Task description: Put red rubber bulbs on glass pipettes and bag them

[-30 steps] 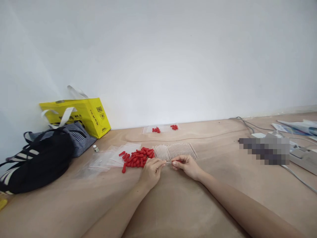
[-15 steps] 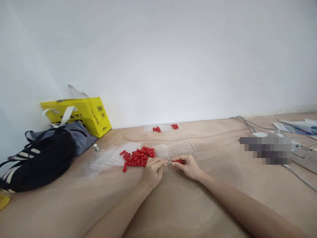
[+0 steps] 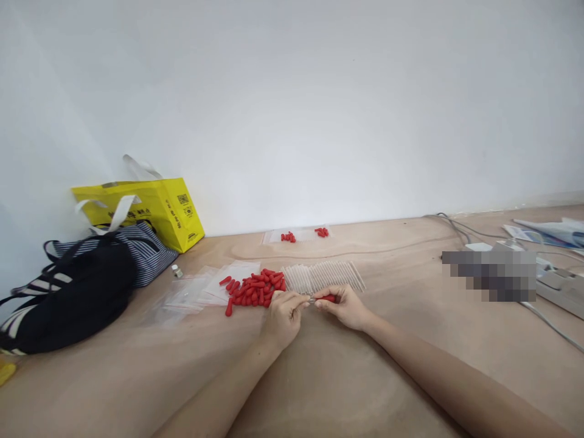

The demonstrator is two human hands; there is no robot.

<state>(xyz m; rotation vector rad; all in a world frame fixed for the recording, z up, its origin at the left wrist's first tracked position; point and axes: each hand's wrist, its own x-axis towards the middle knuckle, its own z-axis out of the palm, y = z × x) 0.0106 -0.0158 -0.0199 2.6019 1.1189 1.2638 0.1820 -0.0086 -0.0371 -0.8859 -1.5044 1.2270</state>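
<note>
My left hand (image 3: 283,317) pinches a thin clear tube (image 3: 312,300), which looks like a glass dropper pipe. Its short visible length bridges the small gap between my hands. In my right hand (image 3: 348,309) is a red rubber dropper bulb (image 3: 329,298), held between thumb and fingers with its mouth towards the tube. My fingers hide whether the tube sits inside the bulb. Just beyond my left hand lies a heap of red bulbs (image 3: 255,289). Behind both hands several pale, thin tubes (image 3: 326,277) are laid side by side in a row.
Clear plastic zip bags (image 3: 196,292) lie left of the heap. Filled bags (image 3: 301,235) with red bulbs rest near the wall. At left stand a small bottle (image 3: 177,271), a yellow bag (image 3: 182,213) and a black bag (image 3: 91,298). Cables and a power strip (image 3: 561,289) lie right.
My hands have come slightly closer together, and less of the tube shows between them. The heap and the row look the same.
</note>
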